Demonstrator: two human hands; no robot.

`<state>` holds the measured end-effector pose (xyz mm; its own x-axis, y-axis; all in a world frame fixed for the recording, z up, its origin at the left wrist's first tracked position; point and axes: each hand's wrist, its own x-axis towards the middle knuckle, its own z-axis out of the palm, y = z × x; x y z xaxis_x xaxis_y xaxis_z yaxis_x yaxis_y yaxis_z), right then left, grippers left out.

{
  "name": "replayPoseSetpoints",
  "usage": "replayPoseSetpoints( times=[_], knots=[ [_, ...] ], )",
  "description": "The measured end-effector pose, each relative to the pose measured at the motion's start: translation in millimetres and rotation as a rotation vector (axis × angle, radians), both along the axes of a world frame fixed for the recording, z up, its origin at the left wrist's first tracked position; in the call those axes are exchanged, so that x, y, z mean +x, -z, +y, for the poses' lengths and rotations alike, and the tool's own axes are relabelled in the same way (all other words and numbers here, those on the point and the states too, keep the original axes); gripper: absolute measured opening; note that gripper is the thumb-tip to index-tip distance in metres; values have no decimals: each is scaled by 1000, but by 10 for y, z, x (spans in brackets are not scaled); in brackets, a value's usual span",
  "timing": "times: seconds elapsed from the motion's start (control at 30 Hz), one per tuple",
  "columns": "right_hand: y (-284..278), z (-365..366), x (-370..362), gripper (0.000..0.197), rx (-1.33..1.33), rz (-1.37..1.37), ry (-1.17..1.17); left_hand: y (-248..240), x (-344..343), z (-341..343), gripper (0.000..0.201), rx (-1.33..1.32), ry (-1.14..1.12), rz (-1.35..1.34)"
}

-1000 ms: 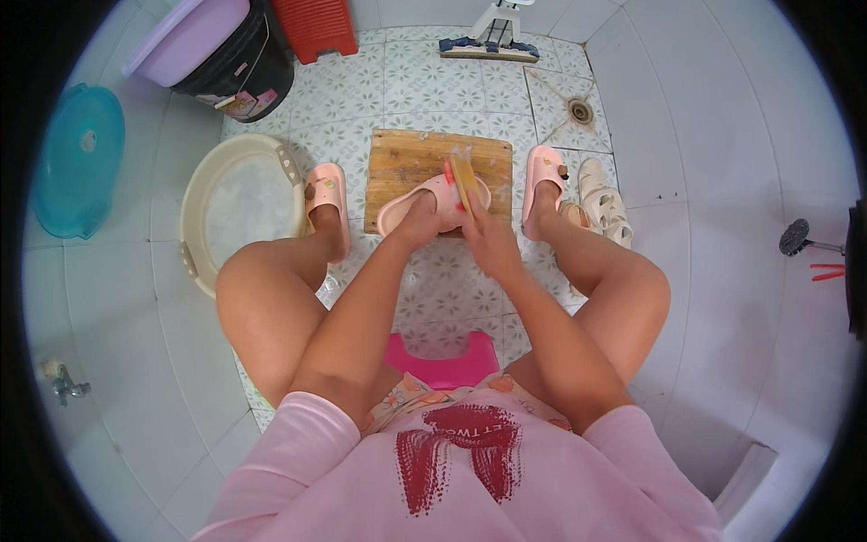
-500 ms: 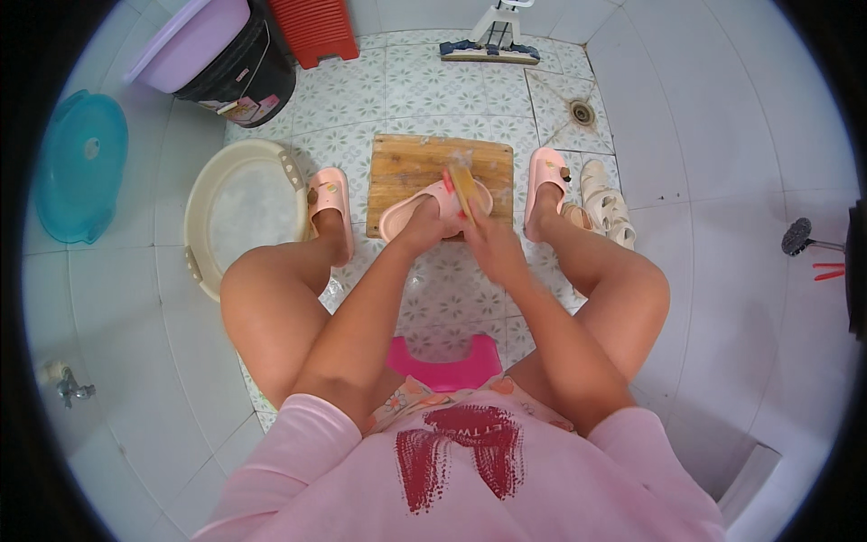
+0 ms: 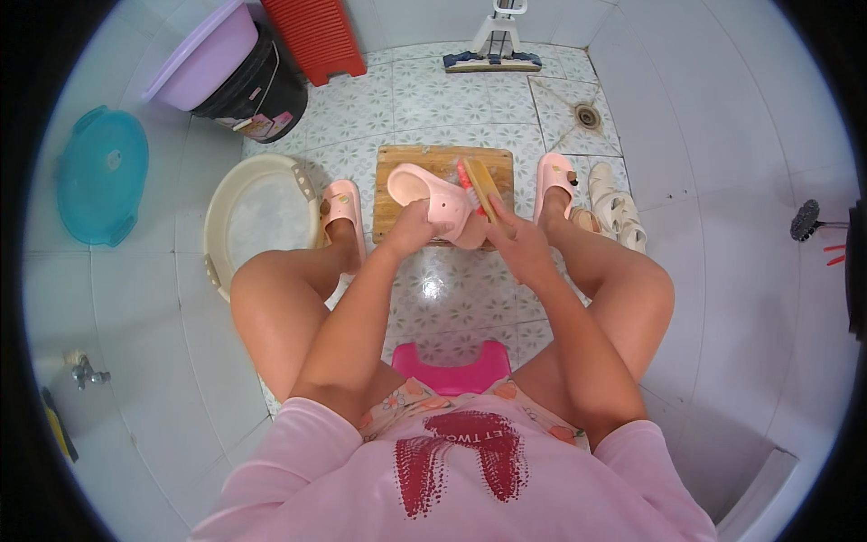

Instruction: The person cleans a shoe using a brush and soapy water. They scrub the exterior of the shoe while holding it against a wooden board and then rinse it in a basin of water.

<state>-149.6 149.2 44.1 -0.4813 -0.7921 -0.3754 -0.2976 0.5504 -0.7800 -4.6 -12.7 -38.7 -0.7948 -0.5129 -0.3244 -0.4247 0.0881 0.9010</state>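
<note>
A pale pink slipper (image 3: 446, 200) is gripped at its side by my left hand (image 3: 412, 228), tilted above a wooden board (image 3: 397, 221) on the floor. My right hand (image 3: 521, 244) is closed round a scrubbing brush (image 3: 481, 185) with a yellowish wooden back. Its red and white bristles face the slipper's strap and are at or very near it; contact is hard to tell. White suds show on the board behind the brush.
To the left, a cream basin (image 3: 217, 212) holds cloudy water, beside a black bucket (image 3: 280, 90) topped by a purple basin (image 3: 203, 54). White sandals (image 3: 616, 203) stand by my right foot. A mop (image 3: 492, 60), a floor drain (image 3: 587, 116) and a pink stool (image 3: 452, 370) are also around.
The slipper has been turned, its open end now pointing up and left. The brush has shifted slightly right, from over the slipper to its right side. The whole view has tilted a little.
</note>
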Motion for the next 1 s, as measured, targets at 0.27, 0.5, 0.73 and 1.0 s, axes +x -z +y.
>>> replayPoseSetpoints(
  times=[0.27, 0.5, 0.73, 1.0],
  knots=[
    [84, 124, 168, 62, -134, 276, -175, 95, 105, 225, 32, 35, -261, 149],
    [-32, 286, 217, 73, -124, 320, -194, 17, 32, 212, 35, 112, -330, 388],
    [-26, 247, 292, 66, 29, 404, -319, 76, 45, 156, 39, 226, -362, 357],
    [-143, 215, 383, 48, 93, 512, -309, 73, 105, 165, 39, -66, -355, 257]
  ],
)
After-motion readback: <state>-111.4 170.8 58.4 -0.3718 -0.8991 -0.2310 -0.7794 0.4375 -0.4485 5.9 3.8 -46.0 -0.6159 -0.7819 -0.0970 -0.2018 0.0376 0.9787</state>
